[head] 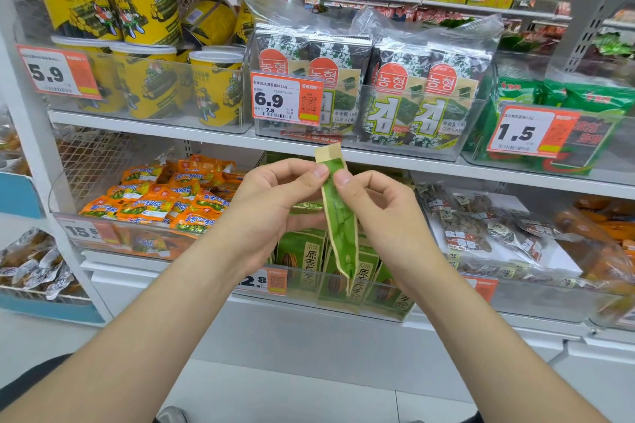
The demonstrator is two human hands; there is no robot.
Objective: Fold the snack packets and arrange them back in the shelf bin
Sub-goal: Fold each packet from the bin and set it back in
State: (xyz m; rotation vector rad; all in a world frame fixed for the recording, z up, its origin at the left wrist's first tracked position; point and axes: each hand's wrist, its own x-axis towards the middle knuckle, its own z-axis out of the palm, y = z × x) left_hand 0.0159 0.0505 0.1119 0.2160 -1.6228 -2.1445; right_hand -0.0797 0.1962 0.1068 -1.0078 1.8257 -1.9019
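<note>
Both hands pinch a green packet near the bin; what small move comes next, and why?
Probably lower the green packet into the bin: it looks folded narrow, left hand and right hand pinch its upper end, and matching packets stand there.

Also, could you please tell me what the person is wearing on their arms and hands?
Nothing visible. The left forearm and right forearm are bare to the frame's edge, no sleeves. The left grip and right grip wear no gloves or rings; neither wrist has a watch.
</note>
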